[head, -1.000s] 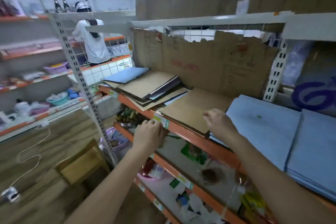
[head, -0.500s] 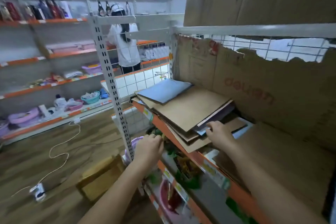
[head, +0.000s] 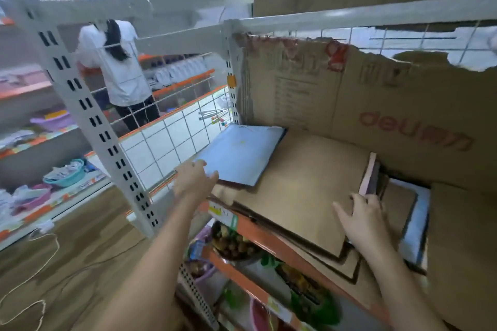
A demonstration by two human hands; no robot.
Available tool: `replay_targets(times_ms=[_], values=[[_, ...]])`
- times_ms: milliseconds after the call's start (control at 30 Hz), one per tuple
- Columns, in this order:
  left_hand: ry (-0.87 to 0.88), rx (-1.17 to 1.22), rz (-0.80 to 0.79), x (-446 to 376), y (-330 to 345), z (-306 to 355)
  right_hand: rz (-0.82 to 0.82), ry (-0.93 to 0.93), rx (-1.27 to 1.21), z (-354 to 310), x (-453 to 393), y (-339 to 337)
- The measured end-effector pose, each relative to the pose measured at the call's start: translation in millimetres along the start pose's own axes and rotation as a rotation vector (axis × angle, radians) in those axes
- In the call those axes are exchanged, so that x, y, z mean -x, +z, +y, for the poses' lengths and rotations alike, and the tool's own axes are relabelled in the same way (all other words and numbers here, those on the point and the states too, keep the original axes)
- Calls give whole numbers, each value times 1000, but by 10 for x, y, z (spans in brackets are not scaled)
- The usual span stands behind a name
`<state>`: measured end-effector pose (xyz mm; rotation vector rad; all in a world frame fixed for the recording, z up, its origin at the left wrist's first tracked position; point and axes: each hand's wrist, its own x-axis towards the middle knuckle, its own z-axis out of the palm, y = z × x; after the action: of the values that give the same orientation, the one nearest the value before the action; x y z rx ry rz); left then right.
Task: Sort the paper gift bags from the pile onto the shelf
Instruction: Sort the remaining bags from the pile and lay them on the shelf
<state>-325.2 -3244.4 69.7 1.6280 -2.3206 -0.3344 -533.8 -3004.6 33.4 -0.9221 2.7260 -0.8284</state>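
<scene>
Touching two hands (head: 271,201) to bags, one blue bag (head: 242,154) topmost

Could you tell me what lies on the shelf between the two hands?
In the head view, the large brown bag lies between the left hand and right hand.

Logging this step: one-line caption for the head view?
Left hand touches the blue bag while right hand rests on the brown bag pile on the shelf.
</scene>
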Motion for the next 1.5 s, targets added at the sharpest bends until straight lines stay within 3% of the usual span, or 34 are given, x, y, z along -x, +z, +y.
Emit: replay_targets(times_ms=[200,367,467,600,833,1233,1500], values=[[11,-103,-174,-675,76,-229,43,233,57,-178,174,85],[-2,78,-325,-794,67,-226,48,347,-8,-303,233,96],[-37,276,-303,-728,-30,-167,84,394,-93,-353,234,92],[101,538,-245,-526,-16,-105,97,440,-297,-375,243,77],[102,840,-389,-170,340,-68,54,445,-586,-449,273,75],[123,866,-387,-105,502,-67,108,479,-659,-395,485,63],[86,949,-439,-89,459,-92,277,473,-1083,-517,474,99]])
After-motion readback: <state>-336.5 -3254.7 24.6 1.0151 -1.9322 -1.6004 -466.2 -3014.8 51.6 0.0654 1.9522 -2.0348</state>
